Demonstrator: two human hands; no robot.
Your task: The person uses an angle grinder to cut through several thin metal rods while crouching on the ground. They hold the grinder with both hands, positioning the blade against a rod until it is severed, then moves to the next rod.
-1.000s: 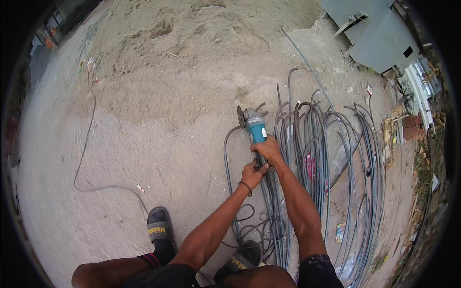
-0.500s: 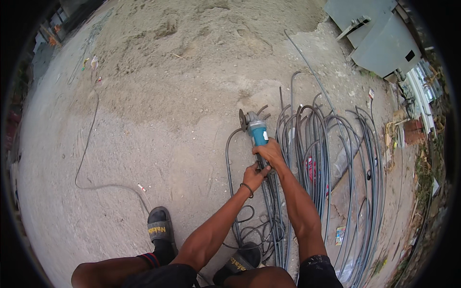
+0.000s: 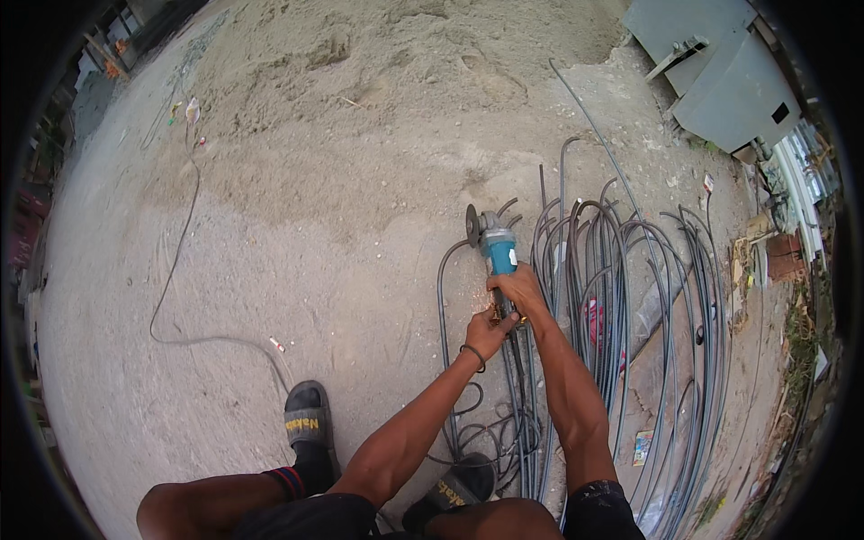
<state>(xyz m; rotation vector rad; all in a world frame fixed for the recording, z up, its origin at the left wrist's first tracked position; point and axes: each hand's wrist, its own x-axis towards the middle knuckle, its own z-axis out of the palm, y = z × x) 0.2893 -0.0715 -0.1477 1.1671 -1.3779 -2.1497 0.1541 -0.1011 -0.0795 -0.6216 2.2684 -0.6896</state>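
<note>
My right hand (image 3: 518, 290) is closed round the body of a teal angle grinder (image 3: 500, 254), its dark disc (image 3: 471, 223) pointing away from me at the upper left of the tool. My left hand (image 3: 488, 333), a dark band at its wrist, is closed on the grinder's dark rear part, just below the right hand. Small orange sparks (image 3: 484, 299) show around my fingers; where they start is hidden. Beneath and beside the tool lie bent steel rods (image 3: 442, 297), some looped in a tangle near my right foot.
Many more bent rods (image 3: 694, 297) lie along the right over boards and litter. A grey metal box (image 3: 729, 90) sits at the upper right. Loose sandy soil (image 3: 387, 63) lies ahead. A thin cord (image 3: 155, 319) snakes across the left ground past my sandalled foot (image 3: 306, 423).
Orange sparks have appeared at my hands. The scene has shifted slightly to the right and down in the picture, while both hands keep their grip on the grinder.
</note>
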